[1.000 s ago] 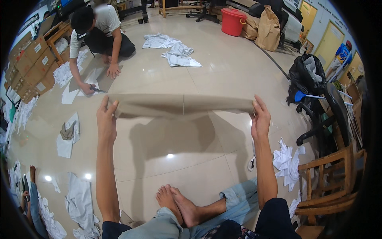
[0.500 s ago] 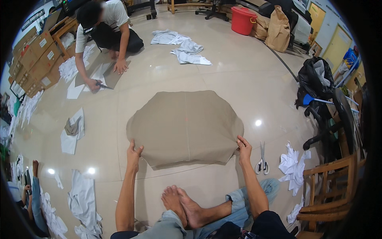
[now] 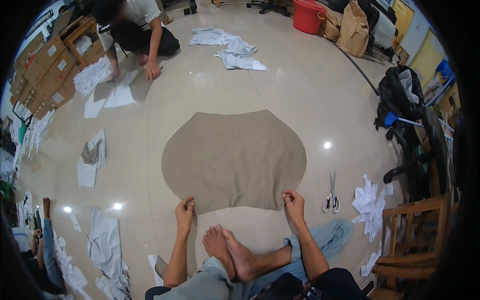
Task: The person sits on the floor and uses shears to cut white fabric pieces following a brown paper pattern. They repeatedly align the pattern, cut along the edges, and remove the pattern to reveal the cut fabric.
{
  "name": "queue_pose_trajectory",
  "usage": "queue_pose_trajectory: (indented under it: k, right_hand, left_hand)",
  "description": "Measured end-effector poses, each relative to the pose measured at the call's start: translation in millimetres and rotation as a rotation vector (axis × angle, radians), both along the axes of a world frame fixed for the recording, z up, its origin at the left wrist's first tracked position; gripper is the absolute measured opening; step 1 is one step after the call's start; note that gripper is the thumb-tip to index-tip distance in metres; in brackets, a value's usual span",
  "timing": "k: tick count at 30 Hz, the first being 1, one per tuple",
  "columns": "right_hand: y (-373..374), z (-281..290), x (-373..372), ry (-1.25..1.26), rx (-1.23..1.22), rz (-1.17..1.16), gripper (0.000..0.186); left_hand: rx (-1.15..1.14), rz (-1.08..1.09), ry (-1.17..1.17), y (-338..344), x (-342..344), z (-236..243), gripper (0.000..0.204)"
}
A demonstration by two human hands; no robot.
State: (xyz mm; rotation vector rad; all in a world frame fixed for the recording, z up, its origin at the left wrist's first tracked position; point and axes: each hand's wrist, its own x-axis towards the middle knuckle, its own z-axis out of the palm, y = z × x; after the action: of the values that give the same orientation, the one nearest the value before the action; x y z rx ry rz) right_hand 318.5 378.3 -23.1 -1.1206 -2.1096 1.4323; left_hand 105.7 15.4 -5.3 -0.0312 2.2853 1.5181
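A brown piece of fabric [image 3: 220, 155] lies spread on the floor before me, with rounded sides and a pale line down its middle. Folds run up from its near right part. My left hand [image 3: 184, 212] pinches it by the near left corner. On the near right corner, the fingers of my right hand [image 3: 294, 205] are closed on the edge. Scissors [image 3: 331, 195] with white and dark handles lie on the floor to the right of that hand, apart from the fabric.
White cloth scraps [image 3: 369, 205] lie by a wooden chair [image 3: 417, 220] at right. More white cloth [image 3: 105, 245] is at left. A co-worker [image 3: 137, 30] bends over fabric pieces at far left. A red bucket [image 3: 307, 17] stands at the back; my bare feet [image 3: 232, 252] are close to the fabric.
The fabric's near edge has come down flat and its outline has spread. Both hands have moved nearer to me and closer together. The co-worker's scissors are no longer visible.
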Motion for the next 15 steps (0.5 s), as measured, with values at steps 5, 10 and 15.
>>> queue_pose_trajectory:
  k: [5,10,15]
  right_hand:
    - [11.8,21.8,10.4,0.075,-0.289,0.019,0.027]
    - [15.9,66.4,41.8,0.038,-0.076,0.23,0.038]
    - [15.2,89.2,74.3,-0.011,0.187,0.258,0.031]
  left_hand:
    - [0.153,-0.016,-0.129,-26.4,1.3,9.0,0.033]
    - [0.197,-0.155,0.063,-51.1,17.7,47.7,0.033]
    - [-0.072,-0.283,0.241,-69.7,40.8,79.6,0.034]
